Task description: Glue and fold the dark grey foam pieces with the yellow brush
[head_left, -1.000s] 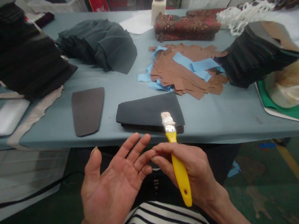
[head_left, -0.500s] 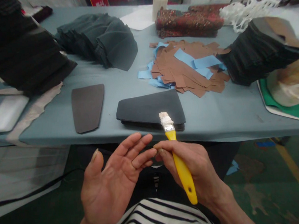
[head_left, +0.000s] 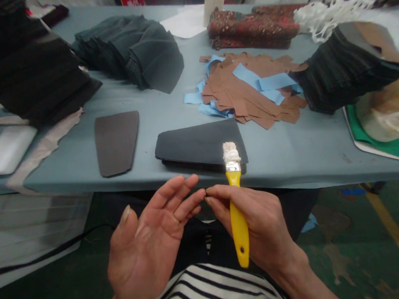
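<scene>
My left hand (head_left: 151, 236) is palm up with its fingers stretched out, holding nothing. Thumb and forefinger of my right hand (head_left: 256, 218) are pinched together at the left ring or little fingertip. A paintbrush (head_left: 238, 220) with a yellow handle is tucked in that right hand, its bristles pointing away from me and caked with a white paste. Beyond the bristles a stack of dark trapezoid pieces (head_left: 195, 143) lies at the table's near edge. To its left rests a grey-brown trapezoid piece (head_left: 118, 143).
Brown and blue strips (head_left: 250, 88) lie heaped mid-table. Dark stacked pieces (head_left: 348, 71) lean at right beside a stained tub (head_left: 386, 116) on a green board. Folded dark cloth (head_left: 130, 53), a white phone (head_left: 8, 150) and a bottle (head_left: 214, 3) are also on the table (head_left: 290, 160).
The brush has swung more upright, its bristles shifting right and its handle end left. My hands stay close together, with only slight movement.
</scene>
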Tool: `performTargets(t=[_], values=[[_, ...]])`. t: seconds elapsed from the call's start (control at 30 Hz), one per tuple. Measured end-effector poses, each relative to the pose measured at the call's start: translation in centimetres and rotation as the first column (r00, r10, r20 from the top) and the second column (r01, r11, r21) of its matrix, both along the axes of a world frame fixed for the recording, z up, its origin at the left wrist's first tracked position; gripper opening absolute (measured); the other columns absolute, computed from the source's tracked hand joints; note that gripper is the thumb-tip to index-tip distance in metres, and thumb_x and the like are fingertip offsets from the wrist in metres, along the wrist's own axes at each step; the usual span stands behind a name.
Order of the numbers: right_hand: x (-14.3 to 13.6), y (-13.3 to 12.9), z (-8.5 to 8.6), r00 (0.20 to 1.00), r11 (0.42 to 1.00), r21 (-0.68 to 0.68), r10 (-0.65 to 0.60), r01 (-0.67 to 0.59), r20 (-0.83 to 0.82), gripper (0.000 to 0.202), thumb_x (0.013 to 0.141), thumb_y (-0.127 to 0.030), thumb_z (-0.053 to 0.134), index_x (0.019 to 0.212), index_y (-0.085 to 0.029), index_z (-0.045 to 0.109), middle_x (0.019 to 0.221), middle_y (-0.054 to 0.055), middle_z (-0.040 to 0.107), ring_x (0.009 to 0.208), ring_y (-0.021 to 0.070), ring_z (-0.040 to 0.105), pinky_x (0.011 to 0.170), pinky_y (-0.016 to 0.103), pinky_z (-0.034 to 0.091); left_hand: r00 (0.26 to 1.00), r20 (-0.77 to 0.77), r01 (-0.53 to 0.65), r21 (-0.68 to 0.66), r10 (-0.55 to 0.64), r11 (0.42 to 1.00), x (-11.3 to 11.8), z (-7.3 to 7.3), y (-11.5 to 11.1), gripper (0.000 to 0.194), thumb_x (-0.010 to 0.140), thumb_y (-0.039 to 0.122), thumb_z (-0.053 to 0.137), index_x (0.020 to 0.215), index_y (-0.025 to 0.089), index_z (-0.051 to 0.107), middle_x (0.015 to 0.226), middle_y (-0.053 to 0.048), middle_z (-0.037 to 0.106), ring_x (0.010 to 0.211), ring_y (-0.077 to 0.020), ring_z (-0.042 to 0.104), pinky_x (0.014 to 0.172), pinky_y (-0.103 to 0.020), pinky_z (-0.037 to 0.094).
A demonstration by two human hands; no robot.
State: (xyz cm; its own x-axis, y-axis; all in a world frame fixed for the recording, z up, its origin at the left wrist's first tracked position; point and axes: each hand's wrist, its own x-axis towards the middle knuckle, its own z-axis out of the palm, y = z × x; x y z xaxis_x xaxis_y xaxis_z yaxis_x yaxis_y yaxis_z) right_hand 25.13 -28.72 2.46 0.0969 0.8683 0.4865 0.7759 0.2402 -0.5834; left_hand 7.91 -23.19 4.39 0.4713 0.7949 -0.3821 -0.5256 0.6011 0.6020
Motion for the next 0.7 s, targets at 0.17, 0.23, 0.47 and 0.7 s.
performTargets(t=[0.17,0.23,0.47,0.7], values=[[0.0,0.1,-0.1,1.000,1.000,-0.014,0.002,-0.002,0.030,0.006,0.105,-0.015,0.066,0.105,-0.015,0.072,0.090,0.003,0.083,0.068,0.0129,0.077,0.069,0.022,0.056,0.985,-0.166,0.003,0.256,0.040,0.967,0.1,-0.2,-0.8,0.065,0.085,0.070,0.077,0.124,0.019,0.081,0.141,-0.014,0.074,0.130,-0.0328,0.070,0.113,-0.035,0.057],[0.0,0.1,0.0,0.999,1.000,-0.023,0.007,-0.006,0.044,0.007,0.105,-0.015,0.065,0.105,-0.016,0.072,0.087,0.003,0.081,0.067,0.0128,0.076,0.067,0.023,0.054,0.971,-0.227,0.014,0.354,0.072,0.935,0.1,-0.4,-1.0,0.065,0.084,0.072,0.077,0.124,0.021,0.082,0.140,-0.013,0.074,0.129,-0.0331,0.070,0.115,-0.037,0.056],[-0.2,0.1,0.0,0.996,0.999,-0.003,-0.040,0.040,0.077,0.015,0.101,-0.010,0.061,0.090,-0.018,0.065,0.068,-0.003,0.067,0.055,0.0095,0.064,0.058,0.024,0.044,0.987,-0.154,0.005,0.265,0.037,0.964,0.5,-0.6,-0.8,0.067,0.083,0.071,0.078,0.123,0.018,0.082,0.139,-0.014,0.074,0.129,-0.0328,0.070,0.114,-0.035,0.057],[-0.2,0.2,0.0,0.996,0.996,0.034,-0.083,0.082,0.029,0.013,0.098,-0.010,0.063,0.088,-0.019,0.062,0.065,-0.006,0.065,0.048,0.0063,0.057,0.053,0.021,0.043,0.994,0.101,-0.021,-0.207,0.043,0.978,0.5,0.1,0.8,0.058,0.085,0.064,0.076,0.115,0.014,0.082,0.136,-0.016,0.076,0.125,-0.0316,0.074,0.102,-0.035,0.064]])
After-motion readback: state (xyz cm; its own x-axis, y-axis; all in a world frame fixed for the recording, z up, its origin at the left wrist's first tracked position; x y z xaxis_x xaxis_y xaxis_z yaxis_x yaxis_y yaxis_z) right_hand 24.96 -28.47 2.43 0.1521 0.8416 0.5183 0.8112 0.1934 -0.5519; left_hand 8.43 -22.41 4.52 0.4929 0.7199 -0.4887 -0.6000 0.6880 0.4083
